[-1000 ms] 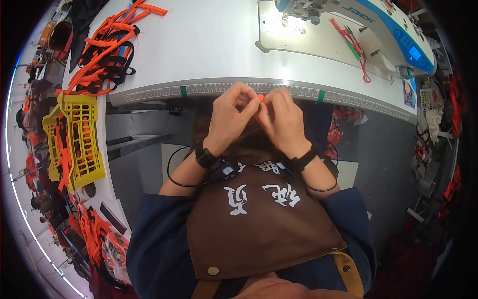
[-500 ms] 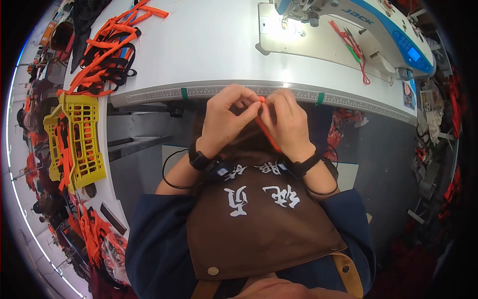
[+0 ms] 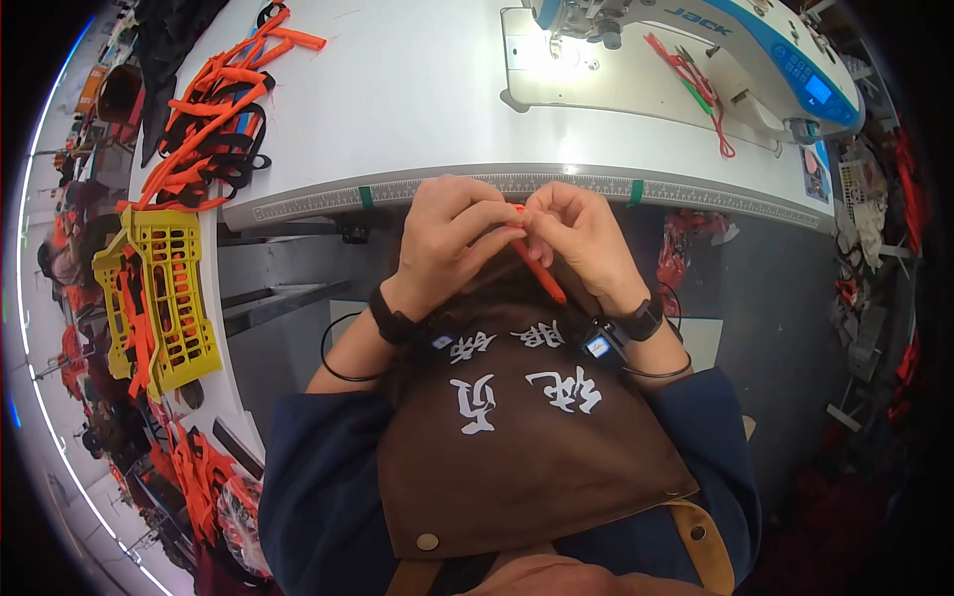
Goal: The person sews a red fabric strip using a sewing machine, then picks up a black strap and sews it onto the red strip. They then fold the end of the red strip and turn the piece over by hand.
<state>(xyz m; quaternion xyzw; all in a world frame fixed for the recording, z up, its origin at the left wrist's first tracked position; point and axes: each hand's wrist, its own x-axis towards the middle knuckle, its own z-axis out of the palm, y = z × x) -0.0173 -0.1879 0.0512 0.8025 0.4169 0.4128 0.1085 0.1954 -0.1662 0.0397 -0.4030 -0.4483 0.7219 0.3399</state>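
Both hands [image 3: 517, 233] pinch a narrow, flat orange woven strap [image 3: 540, 272].

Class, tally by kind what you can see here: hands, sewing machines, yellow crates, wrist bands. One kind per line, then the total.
Hands: 2, left hand and right hand
Sewing machines: 1, sewing machine
Yellow crates: 1, yellow crate
Wrist bands: 2
Total: 6

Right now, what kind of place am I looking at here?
Most likely a sewing workshop. An industrial sewing machine sits on a white work table, orange and black straps are piled at its far corner, and both hands, left and right, pinch an orange strap.
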